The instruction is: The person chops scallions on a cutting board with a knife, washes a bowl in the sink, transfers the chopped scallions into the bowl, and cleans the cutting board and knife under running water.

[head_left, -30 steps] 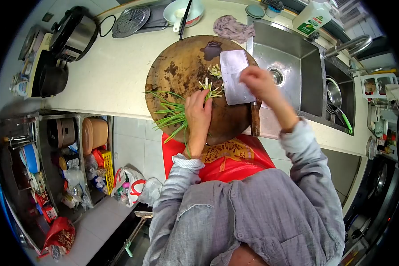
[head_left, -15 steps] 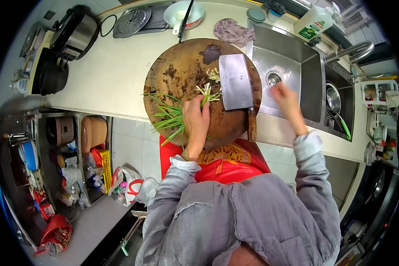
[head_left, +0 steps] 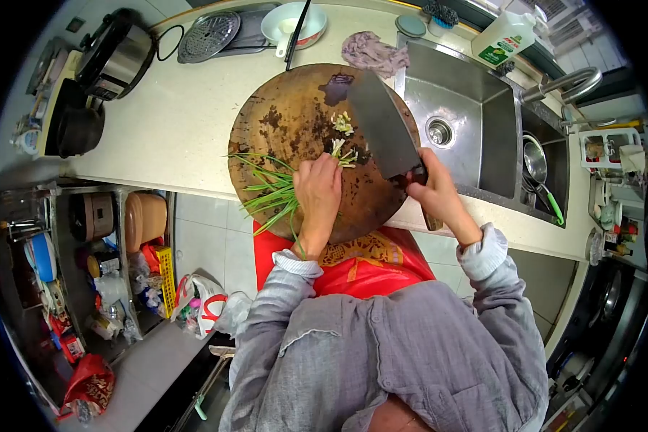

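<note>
A bunch of green onions lies on the round wooden chopping board, green ends to the left and white ends to the right. My left hand is closed over the bunch near its white ends. In my right hand is the handle of a cleaver. Its broad dark blade is tilted above the right part of the board, to the right of the onions. Chopped white bits sit on the board just beyond the white ends.
Right of the board is a steel sink with a tap. A rag, a bowl with chopsticks and a perforated steamer plate lie along the back. A rice cooker stands at the far left.
My right hand has come from over the sink to the cleaver, taken its handle and raised the blade from lying flat. My left hand stays on the green onions.
</note>
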{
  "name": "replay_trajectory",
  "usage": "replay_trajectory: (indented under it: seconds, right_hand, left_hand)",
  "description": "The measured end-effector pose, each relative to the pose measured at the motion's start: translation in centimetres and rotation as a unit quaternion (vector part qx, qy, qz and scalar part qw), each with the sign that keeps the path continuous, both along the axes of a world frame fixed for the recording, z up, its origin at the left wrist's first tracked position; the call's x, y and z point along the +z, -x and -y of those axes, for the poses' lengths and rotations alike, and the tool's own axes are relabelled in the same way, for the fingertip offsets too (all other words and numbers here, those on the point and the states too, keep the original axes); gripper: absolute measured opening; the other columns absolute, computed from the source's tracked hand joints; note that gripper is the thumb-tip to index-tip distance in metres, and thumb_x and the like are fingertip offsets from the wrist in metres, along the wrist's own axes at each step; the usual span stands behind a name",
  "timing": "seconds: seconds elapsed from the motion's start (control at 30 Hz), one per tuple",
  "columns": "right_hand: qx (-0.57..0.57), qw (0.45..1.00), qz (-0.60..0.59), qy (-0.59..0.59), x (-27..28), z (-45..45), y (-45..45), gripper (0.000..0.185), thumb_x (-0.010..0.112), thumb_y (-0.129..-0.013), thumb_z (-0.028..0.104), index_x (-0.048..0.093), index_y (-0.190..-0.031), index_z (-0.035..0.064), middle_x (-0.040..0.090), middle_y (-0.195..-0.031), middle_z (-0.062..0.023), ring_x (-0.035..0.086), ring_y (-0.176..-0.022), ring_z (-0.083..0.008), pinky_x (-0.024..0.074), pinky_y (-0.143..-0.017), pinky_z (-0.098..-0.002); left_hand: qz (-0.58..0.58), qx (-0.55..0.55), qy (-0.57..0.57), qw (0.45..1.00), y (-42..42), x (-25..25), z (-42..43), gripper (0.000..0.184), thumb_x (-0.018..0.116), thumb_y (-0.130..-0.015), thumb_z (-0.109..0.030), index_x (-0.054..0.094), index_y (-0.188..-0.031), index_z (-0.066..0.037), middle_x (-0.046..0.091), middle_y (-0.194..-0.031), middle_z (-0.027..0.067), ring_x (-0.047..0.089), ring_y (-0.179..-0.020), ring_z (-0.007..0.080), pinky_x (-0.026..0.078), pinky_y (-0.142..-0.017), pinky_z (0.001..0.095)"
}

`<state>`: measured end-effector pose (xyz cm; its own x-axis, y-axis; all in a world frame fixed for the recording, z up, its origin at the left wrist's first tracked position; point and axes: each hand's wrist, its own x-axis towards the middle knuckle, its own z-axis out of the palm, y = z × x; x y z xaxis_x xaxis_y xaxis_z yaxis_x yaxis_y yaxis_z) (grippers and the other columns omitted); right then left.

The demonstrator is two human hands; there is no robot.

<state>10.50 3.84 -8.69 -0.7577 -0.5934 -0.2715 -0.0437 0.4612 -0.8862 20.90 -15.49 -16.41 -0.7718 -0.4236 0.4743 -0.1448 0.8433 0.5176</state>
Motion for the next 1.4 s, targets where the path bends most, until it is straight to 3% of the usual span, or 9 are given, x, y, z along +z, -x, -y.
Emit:
replay_trajectory:
  seconds: [0.07,0.1,0.2,0.33,0.73,0.93,1.03,1.23,1.4]
  right_hand:
    - [0.038,0.997,-0.071,-0.007,1.7,0.5,-1.3,0.05,0.056,-0.071,-0.003,0.046,-0.12,0.0018,0.058,-0.09,-0.0176,0.06,-0.082,-0.0286,0.0467,-0.076,-0.0333]
    - [0.089,0.98,-0.181,0.001,1.5,0.7,-1.5,0.051,0.058,-0.072,-0.001,0.045,-0.121,0.0029,0.058,-0.093,-0.0191,0.06,-0.085,-0.0362,0.0482,-0.073,-0.0382]
    - [0.152,0.955,-0.252,-0.028,2.1,1.1,-2.3,0.055,0.059,-0.071,0.0,0.044,-0.123,0.0046,0.057,-0.097,-0.0198,0.058,-0.086,-0.0402,0.0486,-0.069,-0.0438]
    - [0.198,0.925,-0.313,-0.086,2.4,1.5,-2.7,0.056,0.059,-0.072,0.002,0.043,-0.126,0.0071,0.053,-0.089,-0.0164,0.058,-0.071,-0.0359,0.0476,-0.057,-0.0431]
    - [0.268,0.886,-0.347,-0.149,1.6,2.7,-1.7,0.052,0.06,-0.072,0.005,0.042,-0.12,0.0049,0.052,-0.093,-0.0149,0.059,-0.068,-0.0338,0.0472,-0.054,-0.0408]
    - [0.269,0.873,-0.372,-0.165,1.8,3.6,-1.4,0.024,0.061,-0.08,0.015,0.048,-0.097,0.0032,0.055,-0.078,-0.0135,0.059,-0.063,-0.0329,0.0475,-0.054,-0.0408]
    - [0.261,0.864,-0.404,-0.15,0.5,4.9,-0.6,0.023,0.061,-0.083,0.022,0.049,-0.087,0.0028,0.057,-0.07,-0.0131,0.06,-0.063,-0.0318,0.0477,-0.054,-0.041]
    - [0.199,0.92,-0.292,-0.172,0.0,4.9,1.0,0.023,0.058,-0.085,0.025,0.05,-0.083,0.0031,0.061,-0.08,-0.016,0.059,-0.072,-0.0365,0.0474,-0.059,-0.0442]
    - [0.21,0.918,-0.307,-0.142,1.7,3.7,-0.4,0.021,0.057,-0.085,0.022,0.053,-0.096,0.004,0.06,-0.085,-0.0146,0.059,-0.071,-0.0373,0.0474,-0.059,-0.044]
  left_hand:
    - [0.001,-0.002,-0.01,1.0,-0.1,0.0,0.0,0.024,0.07,-0.07,-0.005,0.063,-0.093,-0.008,0.064,-0.095,0.0049,0.054,-0.084,0.0251,0.04,-0.07,0.0346]
    - [0.001,0.003,-0.018,1.0,-0.1,0.0,0.0,0.025,0.07,-0.07,-0.005,0.063,-0.094,-0.008,0.063,-0.094,0.0053,0.054,-0.084,0.0253,0.04,-0.071,0.0347]
    - [-0.006,0.014,-0.031,0.999,0.0,0.0,0.0,0.028,0.07,-0.069,-0.005,0.063,-0.096,-0.008,0.062,-0.091,0.0066,0.054,-0.084,0.0261,0.04,-0.071,0.0352]
    - [-0.011,0.019,-0.026,0.999,0.1,0.1,0.1,0.026,0.071,-0.068,-0.005,0.064,-0.093,-0.007,0.06,-0.091,0.0082,0.054,-0.084,0.0275,0.041,-0.071,0.0361]
    - [0.028,0.012,-0.036,0.999,0.4,0.1,0.4,0.018,0.068,-0.067,-0.005,0.064,-0.085,-0.004,0.057,-0.087,0.0104,0.053,-0.082,0.0313,0.042,-0.072,0.0393]
    - [-0.002,0.007,-0.032,0.999,0.6,-0.1,0.5,0.014,0.067,-0.067,-0.004,0.064,-0.08,-0.003,0.057,-0.08,0.0108,0.053,-0.078,0.0315,0.043,-0.07,0.0394]
    - [-0.017,0.003,-0.024,1.0,0.7,-0.3,0.7,0.011,0.067,-0.067,-0.002,0.064,-0.078,-0.003,0.058,-0.079,0.0107,0.053,-0.076,0.0309,0.043,-0.068,0.0387]
    - [-0.039,0.003,-0.014,0.999,0.7,-0.6,0.4,0.01,0.067,-0.067,-0.002,0.064,-0.077,-0.003,0.059,-0.082,0.0099,0.054,-0.077,0.0297,0.044,-0.067,0.0377]
    - [-0.044,0.01,-0.014,0.999,0.8,-0.9,0.4,0.009,0.068,-0.068,-0.002,0.064,-0.076,-0.002,0.059,-0.082,0.0105,0.054,-0.077,0.0303,0.043,-0.068,0.0386]
